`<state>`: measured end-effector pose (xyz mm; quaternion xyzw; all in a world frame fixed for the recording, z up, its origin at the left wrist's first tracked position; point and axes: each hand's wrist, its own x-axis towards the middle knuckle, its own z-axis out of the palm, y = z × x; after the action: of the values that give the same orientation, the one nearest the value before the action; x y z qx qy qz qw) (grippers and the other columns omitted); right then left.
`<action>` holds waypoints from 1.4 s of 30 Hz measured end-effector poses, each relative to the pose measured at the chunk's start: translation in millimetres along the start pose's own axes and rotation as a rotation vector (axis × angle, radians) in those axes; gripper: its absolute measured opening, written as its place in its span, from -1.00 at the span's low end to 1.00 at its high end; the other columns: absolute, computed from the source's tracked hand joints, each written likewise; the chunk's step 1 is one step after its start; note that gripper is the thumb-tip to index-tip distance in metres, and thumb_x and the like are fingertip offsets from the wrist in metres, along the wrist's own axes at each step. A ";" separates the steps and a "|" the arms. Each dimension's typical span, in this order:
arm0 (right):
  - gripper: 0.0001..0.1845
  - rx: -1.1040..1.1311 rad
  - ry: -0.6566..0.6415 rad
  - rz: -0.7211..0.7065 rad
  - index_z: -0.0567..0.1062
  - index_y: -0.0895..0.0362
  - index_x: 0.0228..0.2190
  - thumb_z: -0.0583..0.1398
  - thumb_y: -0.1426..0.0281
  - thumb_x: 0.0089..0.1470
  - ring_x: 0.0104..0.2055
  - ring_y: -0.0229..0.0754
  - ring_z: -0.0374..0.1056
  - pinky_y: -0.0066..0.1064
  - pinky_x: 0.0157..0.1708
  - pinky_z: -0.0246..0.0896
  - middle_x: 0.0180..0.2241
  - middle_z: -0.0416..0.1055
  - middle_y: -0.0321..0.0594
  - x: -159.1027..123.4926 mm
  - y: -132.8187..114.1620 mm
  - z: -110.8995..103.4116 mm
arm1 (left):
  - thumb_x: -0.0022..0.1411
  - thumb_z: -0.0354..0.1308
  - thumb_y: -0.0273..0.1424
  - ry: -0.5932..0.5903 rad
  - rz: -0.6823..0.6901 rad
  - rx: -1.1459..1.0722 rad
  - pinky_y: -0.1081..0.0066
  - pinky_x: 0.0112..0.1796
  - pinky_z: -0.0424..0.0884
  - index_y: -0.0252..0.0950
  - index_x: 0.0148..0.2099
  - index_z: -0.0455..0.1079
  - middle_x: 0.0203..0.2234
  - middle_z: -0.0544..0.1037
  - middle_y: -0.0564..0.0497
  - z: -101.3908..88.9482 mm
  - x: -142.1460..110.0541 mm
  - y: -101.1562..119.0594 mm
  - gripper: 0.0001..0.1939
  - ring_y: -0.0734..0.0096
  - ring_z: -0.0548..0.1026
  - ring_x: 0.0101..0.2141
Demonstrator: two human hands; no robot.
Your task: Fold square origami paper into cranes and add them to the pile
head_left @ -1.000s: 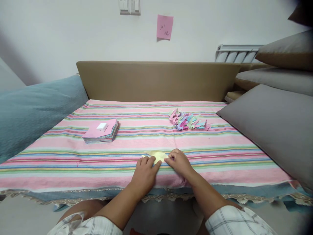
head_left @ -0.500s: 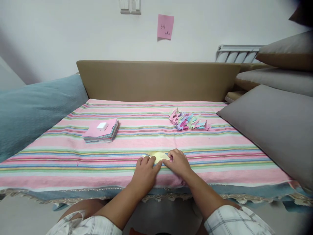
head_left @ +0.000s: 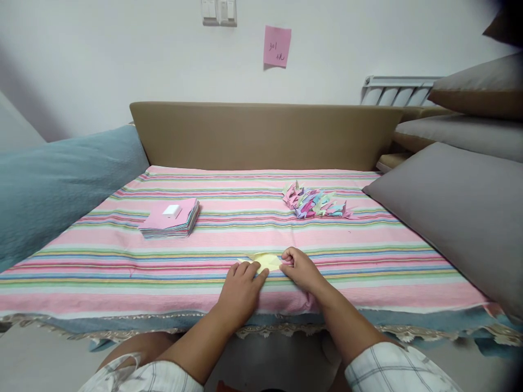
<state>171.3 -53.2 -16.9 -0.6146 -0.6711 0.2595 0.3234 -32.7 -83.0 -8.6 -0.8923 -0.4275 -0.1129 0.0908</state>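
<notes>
A folded piece of pale yellow paper lies on the striped cloth close to its front edge. My left hand rests on the paper's left part with fingers laid flat, holding it down, the thumb near the lower edge. At the paper's right tip, my right hand has its thumb and curled index finger pinched together. The finger and thumb seem to have hold of that tip, though the contact is small. Part of the paper's left side is hidden under my left fingers.
A stack of coloured paper sheets with a small white block on top sits at left. Farther back right lies a pile of folded colourful paper pieces. Grey cushions border the right, a blue cushion the left.
My right hand has shifted slightly right, away from the left thumb, to the paper's right tip. My left hand has stayed nearly in place on the paper.
</notes>
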 end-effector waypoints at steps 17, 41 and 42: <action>-0.76 0.023 -0.044 0.028 0.44 0.12 -0.32 0.17 0.43 -0.15 -0.25 -0.17 0.32 -0.37 -0.22 0.19 -0.31 0.39 -0.21 0.8 0.0 -1.1 | 0.16 0.05 -0.37 -0.094 -0.169 -0.093 0.27 -0.21 0.30 -0.17 -0.17 0.46 -0.28 0.41 -0.06 -20.4 -2.6 -15.6 -0.79 0.23 0.34 -0.24; -0.78 0.019 -0.220 -0.263 0.46 0.07 -0.48 0.10 0.27 0.09 -0.23 -0.20 0.29 -0.36 -0.17 0.07 -0.35 0.40 -0.29 -20.1 -28.7 1.5 | -0.05 0.30 -0.16 0.088 -0.057 -0.229 0.25 -0.20 0.32 -0.24 -0.08 0.34 -0.19 0.40 -0.09 0.0 6.7 -11.2 -0.50 0.19 0.35 -0.18; -0.74 0.017 -0.242 -0.296 0.46 0.07 -0.48 0.05 0.29 0.13 -0.22 -0.20 0.29 -0.34 -0.15 0.06 -0.35 0.41 -0.30 -20.0 -28.5 0.9 | -0.03 0.28 -0.17 0.088 -0.047 -0.217 0.26 -0.21 0.33 -0.24 -0.09 0.34 -0.20 0.41 -0.08 0.2 7.6 -10.5 -0.54 0.20 0.35 -0.19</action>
<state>152.6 -76.2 1.5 -0.4709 -0.7858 0.2867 0.2802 -36.3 -70.8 -6.1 -0.8809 -0.4290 -0.1998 0.0100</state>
